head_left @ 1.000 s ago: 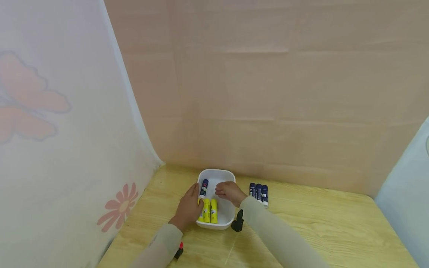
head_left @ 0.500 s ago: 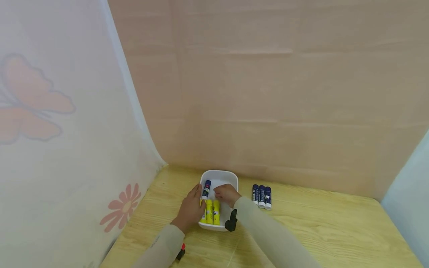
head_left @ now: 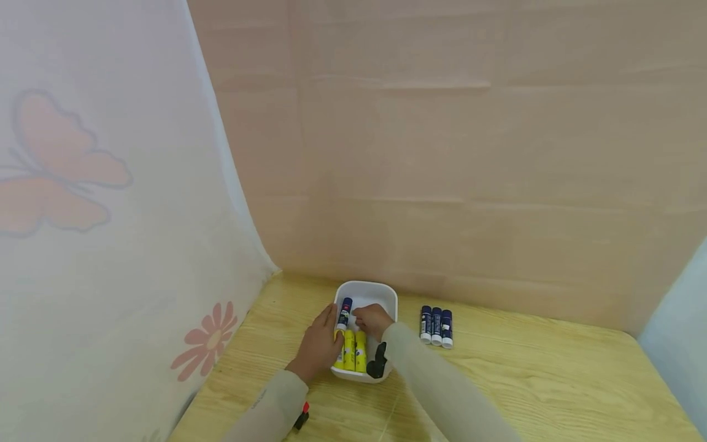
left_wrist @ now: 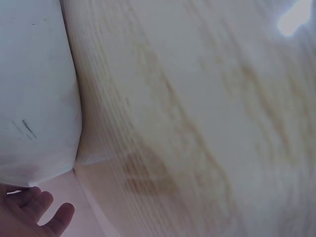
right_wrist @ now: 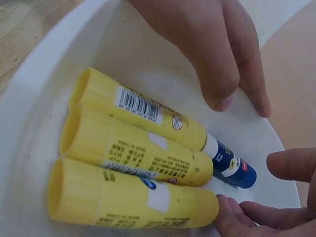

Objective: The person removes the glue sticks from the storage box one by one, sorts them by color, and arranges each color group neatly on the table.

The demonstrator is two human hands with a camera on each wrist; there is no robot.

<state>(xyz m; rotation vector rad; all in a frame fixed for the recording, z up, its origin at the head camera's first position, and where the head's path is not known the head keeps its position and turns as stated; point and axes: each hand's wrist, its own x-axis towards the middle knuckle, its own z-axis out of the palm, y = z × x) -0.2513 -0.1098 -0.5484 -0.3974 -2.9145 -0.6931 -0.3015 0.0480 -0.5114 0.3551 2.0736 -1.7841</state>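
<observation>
A white plastic tray (head_left: 389,293) holds three yellow glue sticks (right_wrist: 133,153) side by side at its near end. One navy glue stick with a white end (right_wrist: 232,165) lies beyond them along the left wall. At that left wall is my left hand (head_left: 319,347), gripping the rim with its thumb inside and its fingers outside; in the left wrist view, some of its fingers (left_wrist: 42,202) show beside the tray's outer wall. My right hand (head_left: 374,320) reaches into the tray near the navy stick. Its thumb and fingers (right_wrist: 286,164) stand apart, holding nothing, with fingertips right at one yellow stick's end.
Three more navy glue sticks (head_left: 436,325) lie in a row on the wooden table (head_left: 530,368), right of the tray. A brown paper backdrop (head_left: 420,184) rises behind, and a white cloth (head_left: 160,258) with flower and butterfly prints hangs at left.
My right hand has shifted left inside the tray, closer to the navy glue stick. The left hand keeps its grip on the rim. The head view has turned slightly left.
</observation>
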